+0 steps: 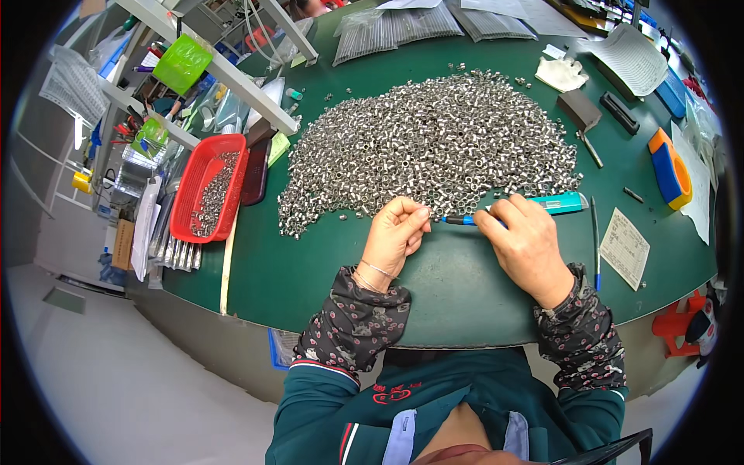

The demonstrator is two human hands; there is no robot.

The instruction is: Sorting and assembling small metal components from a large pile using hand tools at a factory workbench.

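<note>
A large heap of small silver metal rings [434, 139] covers the middle of the green table [310, 263]. My left hand [394, 236] sits at the heap's near edge, with its fingertips pinched on one small ring. My right hand [525, 244] grips a teal and blue pen-shaped tool [542, 206] lying sideways. The tool's dark tip points left and meets the ring at my left fingertips. Both forearms wear dark patterned sleeve covers.
A red plastic basket [208, 186] with more rings stands at the left edge. At the right lie a pen [595, 232], a paper slip [625, 248], an orange and blue block [669, 169] and a dark block [580, 108]. Bagged parts [395, 31] lie at the back.
</note>
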